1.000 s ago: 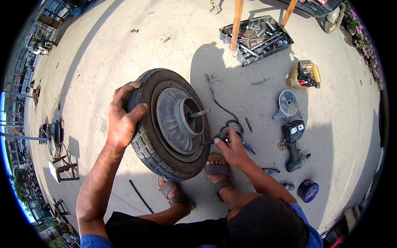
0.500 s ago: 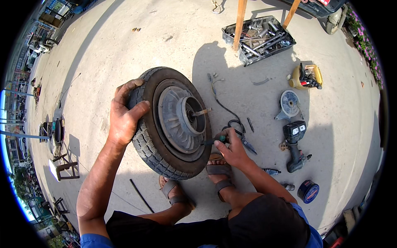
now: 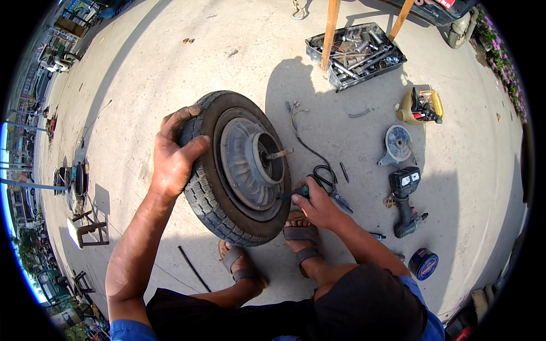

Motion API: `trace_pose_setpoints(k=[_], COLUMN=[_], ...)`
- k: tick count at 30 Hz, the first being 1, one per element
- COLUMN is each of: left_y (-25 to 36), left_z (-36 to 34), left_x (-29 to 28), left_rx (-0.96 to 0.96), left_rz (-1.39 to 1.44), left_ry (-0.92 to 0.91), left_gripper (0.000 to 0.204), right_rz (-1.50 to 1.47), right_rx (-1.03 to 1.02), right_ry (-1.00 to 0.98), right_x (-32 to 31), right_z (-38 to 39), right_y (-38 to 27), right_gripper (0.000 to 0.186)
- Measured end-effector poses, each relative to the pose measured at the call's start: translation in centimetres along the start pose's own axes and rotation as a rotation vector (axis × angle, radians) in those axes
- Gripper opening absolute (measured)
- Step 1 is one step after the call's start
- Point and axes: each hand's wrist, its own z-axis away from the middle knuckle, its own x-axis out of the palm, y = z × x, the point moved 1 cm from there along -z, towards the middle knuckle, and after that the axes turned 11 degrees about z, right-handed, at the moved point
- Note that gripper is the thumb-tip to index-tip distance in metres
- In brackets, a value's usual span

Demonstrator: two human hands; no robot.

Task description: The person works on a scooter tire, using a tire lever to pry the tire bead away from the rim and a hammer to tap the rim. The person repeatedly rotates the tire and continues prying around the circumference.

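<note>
A small hub-motor wheel with a knobbly black tyre is held tilted above my feet, its grey metal hub and axle facing right. My left hand grips the tyre at its upper left, thumb on the sidewall and fingers over the tread. At the wheel's lower right, my right hand is closed around a green-handled screwdriver. The tool's dark shaft reaches the hub's outer edge; exactly where its tip rests is hard to see.
On the concrete at right lie scissors, a black cable, a round metal plate, a cordless impact wrench and a blue tin. Farther off stand a cut yellow container and a black toolbox. A small stool stands left.
The wheel and my left hand have shifted slightly right. My right hand has turned and its fingers have curled more fully around the screwdriver handle, with the tool staying at the hub's edge.
</note>
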Motion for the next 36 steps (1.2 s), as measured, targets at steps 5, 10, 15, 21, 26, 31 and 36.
trace_pose_setpoints(k=[5,10,15,21,26,31,36], left_y=[-0.1,0.2,0.6,0.8,1.3,0.7,0.5], left_z=[0.2,1.2,2.1,4.4,6.7,8.4,10.6], left_x=[0.3,0.8,1.9,3.7,5.3,6.4,7.1], left_rx=[-0.001,0.072,0.107,0.231,0.289,0.376,0.437], left_rz=[0.04,-0.034,-0.09,-0.219,-0.296,-0.339,-0.409], left_ry=[0.012,0.015,0.032,0.032,0.058,0.024,0.037], left_gripper=[0.054,0.054,0.055,0.059,0.06,0.065,0.058], right_rz=[-0.121,-0.111,-0.174,-0.012,0.028,-0.101,-0.32], right_rx=[0.066,0.066,0.188,0.142,0.27,0.45,0.59], right_ry=[0.041,0.036,0.129,0.379,0.293,0.221,0.166], right_x=[1.1,0.9,2.2,3.9,2.8,3.7,2.8], right_z=[0.4,0.7,1.7,3.3,3.3,3.3,4.0], right_y=[0.3,0.6,1.5,1.1,0.9,4.2,1.8], right_gripper=[0.04,0.042,0.037,0.037,0.047,0.05,0.05])
